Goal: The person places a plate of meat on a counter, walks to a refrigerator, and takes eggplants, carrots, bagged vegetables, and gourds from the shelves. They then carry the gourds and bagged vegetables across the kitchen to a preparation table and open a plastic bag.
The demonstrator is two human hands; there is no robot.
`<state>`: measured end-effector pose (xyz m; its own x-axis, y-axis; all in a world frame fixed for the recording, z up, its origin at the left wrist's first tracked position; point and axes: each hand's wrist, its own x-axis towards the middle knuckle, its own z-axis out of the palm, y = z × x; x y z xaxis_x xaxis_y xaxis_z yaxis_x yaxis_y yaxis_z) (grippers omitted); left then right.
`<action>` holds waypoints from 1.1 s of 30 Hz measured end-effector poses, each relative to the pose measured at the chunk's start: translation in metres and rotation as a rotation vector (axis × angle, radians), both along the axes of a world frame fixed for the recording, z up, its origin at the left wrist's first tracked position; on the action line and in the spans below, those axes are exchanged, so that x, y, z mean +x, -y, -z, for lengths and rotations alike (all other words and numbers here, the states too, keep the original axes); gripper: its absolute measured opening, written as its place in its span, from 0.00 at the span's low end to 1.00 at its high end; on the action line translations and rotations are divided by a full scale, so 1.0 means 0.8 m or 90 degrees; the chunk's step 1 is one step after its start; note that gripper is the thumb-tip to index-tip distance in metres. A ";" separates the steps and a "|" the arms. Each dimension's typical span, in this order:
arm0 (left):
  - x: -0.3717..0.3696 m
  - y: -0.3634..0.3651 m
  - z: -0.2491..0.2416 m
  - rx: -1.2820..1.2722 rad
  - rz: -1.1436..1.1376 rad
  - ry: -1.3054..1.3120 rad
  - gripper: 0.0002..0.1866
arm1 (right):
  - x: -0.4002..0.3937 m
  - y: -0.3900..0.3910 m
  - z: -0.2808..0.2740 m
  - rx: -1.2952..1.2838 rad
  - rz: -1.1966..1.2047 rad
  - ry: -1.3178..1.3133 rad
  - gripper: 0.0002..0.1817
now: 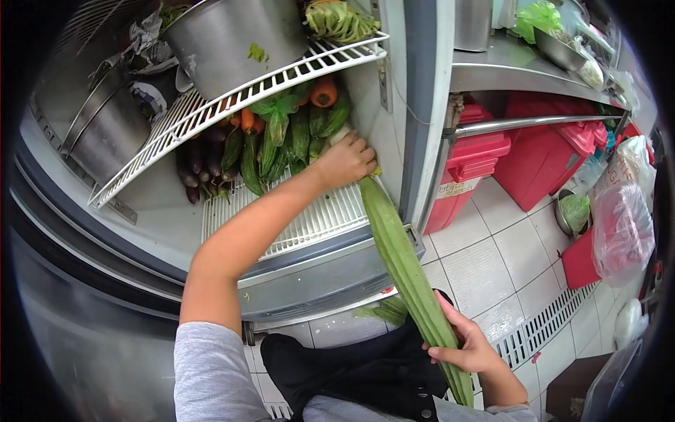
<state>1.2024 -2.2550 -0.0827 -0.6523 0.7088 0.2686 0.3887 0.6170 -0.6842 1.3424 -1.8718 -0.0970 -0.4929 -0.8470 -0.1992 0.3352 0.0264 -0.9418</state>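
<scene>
A long green ridged gourd (pixel 404 257) slants from the fridge opening down toward my body. My left hand (pixel 344 162) is closed at its upper end, just inside the fridge; the tip is hidden beneath the fingers. Lower down, my right hand (pixel 467 341) grips the gourd near its bottom end, thumb across the front. Behind my left hand, the lower rack holds green cucumbers (pixel 300 133), dark eggplants (pixel 211 156), carrots (pixel 323 93) and a pale vegetable (pixel 339 135) partly covered by the hand.
Above the vegetables, a white wire shelf (pixel 239 91) carries a large steel pot (pixel 235 46). To the right, red lidded bins (pixel 467 158) stand under a steel counter (pixel 520 74). Leafy greens (pixel 385 311) show low beside the gourd. A drain grate (pixel 548 323) crosses the tiled floor.
</scene>
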 end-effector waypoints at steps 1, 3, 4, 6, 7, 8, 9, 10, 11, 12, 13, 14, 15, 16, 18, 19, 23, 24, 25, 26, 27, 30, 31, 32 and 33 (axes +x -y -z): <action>-0.002 0.002 -0.007 -0.001 0.005 0.000 0.05 | 0.003 0.002 -0.006 0.013 0.016 -0.022 0.47; -0.004 0.009 -0.023 -0.012 0.057 0.032 0.05 | -0.003 0.006 -0.007 0.010 0.039 -0.025 0.45; -0.005 0.011 -0.031 -0.016 0.053 0.023 0.06 | -0.007 0.011 -0.010 0.007 0.047 -0.022 0.45; -0.005 0.014 -0.041 -0.007 0.048 0.030 0.06 | -0.010 0.023 -0.016 0.012 0.073 -0.004 0.44; -0.005 0.015 -0.046 0.003 0.036 0.032 0.06 | -0.014 0.033 -0.017 0.011 0.078 0.003 0.44; -0.003 0.013 -0.051 0.013 0.021 0.046 0.07 | -0.019 0.043 -0.016 0.012 0.076 -0.045 0.43; -0.002 0.012 -0.056 0.011 0.027 0.052 0.07 | -0.026 0.056 -0.014 0.012 0.076 -0.095 0.43; 0.000 0.012 -0.059 0.022 0.021 0.060 0.08 | -0.035 0.070 -0.010 0.007 0.076 -0.127 0.42; 0.000 0.012 -0.061 0.033 0.015 0.067 0.09 | -0.047 0.087 -0.005 0.001 0.077 -0.161 0.42; 0.000 0.013 -0.059 0.035 0.003 0.069 0.10 | -0.064 0.106 -0.004 0.014 0.089 -0.215 0.42; 0.000 0.013 -0.060 0.034 0.007 0.075 0.10 | -0.077 0.123 -0.003 0.028 0.101 -0.268 0.42; 0.001 0.012 -0.061 0.048 -0.010 0.063 0.10 | -0.081 0.133 -0.001 0.032 0.105 -0.260 0.42; 0.002 0.010 -0.061 0.065 -0.027 0.049 0.10 | -0.084 0.140 0.001 0.022 0.134 -0.239 0.39; 0.004 0.010 -0.062 0.104 -0.065 0.109 0.16 | -0.084 0.142 0.002 0.012 0.162 -0.218 0.37; 0.009 0.009 -0.061 0.131 -0.070 0.121 0.15 | -0.076 0.128 -0.004 0.043 0.133 -0.102 0.33; 0.010 0.007 -0.061 0.150 -0.075 0.123 0.15 | -0.073 0.118 -0.009 0.065 0.106 0.007 0.29; 0.009 0.009 -0.049 0.110 -0.087 0.095 0.15 | -0.049 0.048 -0.027 0.022 0.008 0.057 0.20; 0.009 0.009 -0.049 0.113 -0.084 0.091 0.15 | -0.039 0.026 -0.028 0.002 0.014 0.090 0.21; 0.011 0.008 -0.045 0.123 -0.073 0.072 0.12 | -0.027 0.002 -0.023 -0.016 0.020 0.128 0.21; 0.013 0.008 -0.037 0.135 -0.063 0.059 0.09 | -0.016 -0.019 -0.011 -0.009 0.022 0.132 0.21; 0.014 0.007 -0.031 0.144 -0.062 0.068 0.09 | -0.004 -0.040 0.004 0.018 0.034 0.084 0.22; 0.028 -0.011 -0.011 0.202 -0.101 0.057 0.16 | 0.036 -0.092 0.066 0.121 0.111 -0.206 0.26; 0.040 -0.022 -0.002 0.215 -0.097 0.085 0.16 | 0.054 -0.109 0.082 0.179 0.164 -0.472 0.28; 0.063 -0.043 -0.005 0.336 -0.062 0.123 0.17 | 0.070 -0.127 0.088 0.288 0.236 -0.427 0.28; 0.083 -0.063 -0.012 0.453 -0.026 0.150 0.17 | 0.078 -0.156 0.106 0.302 0.238 -0.416 0.28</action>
<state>1.2689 -2.2044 -0.0733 -0.7718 0.3895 0.5026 0.4424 0.8967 -0.0155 1.4051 -1.7469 -0.1814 -0.8587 -0.5076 -0.0702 -0.2009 0.4595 -0.8651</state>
